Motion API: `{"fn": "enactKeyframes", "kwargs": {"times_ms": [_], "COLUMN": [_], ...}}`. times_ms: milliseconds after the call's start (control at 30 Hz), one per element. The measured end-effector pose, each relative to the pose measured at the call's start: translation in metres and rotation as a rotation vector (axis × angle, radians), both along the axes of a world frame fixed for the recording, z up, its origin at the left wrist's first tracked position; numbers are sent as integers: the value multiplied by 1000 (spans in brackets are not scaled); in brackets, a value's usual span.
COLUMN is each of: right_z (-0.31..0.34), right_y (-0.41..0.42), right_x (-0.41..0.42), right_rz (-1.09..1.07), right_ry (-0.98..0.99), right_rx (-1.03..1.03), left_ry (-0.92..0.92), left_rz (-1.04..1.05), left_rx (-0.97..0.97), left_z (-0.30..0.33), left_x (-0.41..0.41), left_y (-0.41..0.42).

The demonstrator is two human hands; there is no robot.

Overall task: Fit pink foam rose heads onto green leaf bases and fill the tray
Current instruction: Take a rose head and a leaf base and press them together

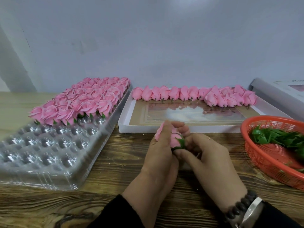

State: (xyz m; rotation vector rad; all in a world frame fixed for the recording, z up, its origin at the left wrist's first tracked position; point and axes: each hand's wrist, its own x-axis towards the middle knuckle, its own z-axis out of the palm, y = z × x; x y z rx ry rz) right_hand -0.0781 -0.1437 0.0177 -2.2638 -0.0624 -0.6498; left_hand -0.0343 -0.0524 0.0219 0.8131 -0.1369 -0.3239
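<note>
Soft even light; glare on tray [49, 145], edges warped.

Single view, worn on the head, looking forward and down across a wooden table [115, 163] toward a pale wall [148, 38]. Wide-angle, with straight edges bowing near the borders. Close in: left hand [162, 155] and right hand [209, 158] just below centre, forearms entering from the bottom edge. Clear tray [49, 162] at left, cut off by the left border. White box [164, 128] straight ahead, against the wall. Red basket [263, 162] at right, cropped by the right border. No second view to share any part of the scene.
</note>
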Motion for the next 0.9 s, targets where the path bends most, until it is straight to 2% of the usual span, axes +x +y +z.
{"fn": "enactKeyframes", "kwargs": {"times_ms": [200, 333, 500, 600, 733, 900], "right_z": [-1, 1, 2, 5, 7, 5], "right_y": [-2, 1, 4, 4, 0, 0], "right_x": [-1, 3, 2, 4, 3, 4], "right_rz": [-30, 38, 123, 135, 261, 392], "right_ry": [-66, -2, -31, -14, 100, 192], "right_rx": [-39, -19, 232, 499, 851, 990], "left_ry": [17, 11, -56, -107, -238, -138], "left_rz": [-75, -24, 2, -110, -296, -285], "left_rx": [-8, -1, 66, 82, 163, 204], "left_z": [0, 3, 1, 2, 3, 1], "left_x": [-5, -5, -7, -6, -2, 0], "left_y": [-3, -3, -2, 3, 8, 8]}}
